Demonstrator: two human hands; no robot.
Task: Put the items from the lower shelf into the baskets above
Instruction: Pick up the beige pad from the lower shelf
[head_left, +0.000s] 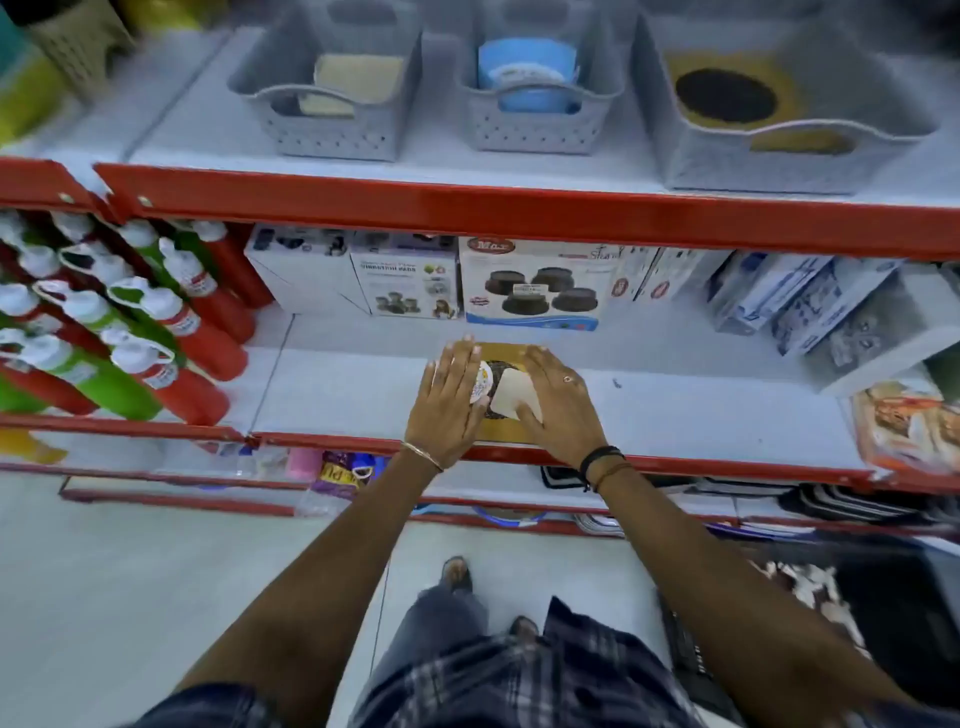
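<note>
Three grey perforated plastic baskets on the upper shelf already hold stock: left basket (322, 104) has cream flat pads, middle basket (540, 98) blue round ones, right basket (789, 124) a mustard square with a black disc.

Left on the lower shelf (337, 384): one small pile at 12 o'clock from me. Left hand (449, 402) lies flat, fingers spread, over a round white-labelled piece (482, 383); right hand (556, 400) presses a cream pad (509, 397). Mustard card (506, 434) with a dark disc underneath. Neither grip closed yet.
</note>
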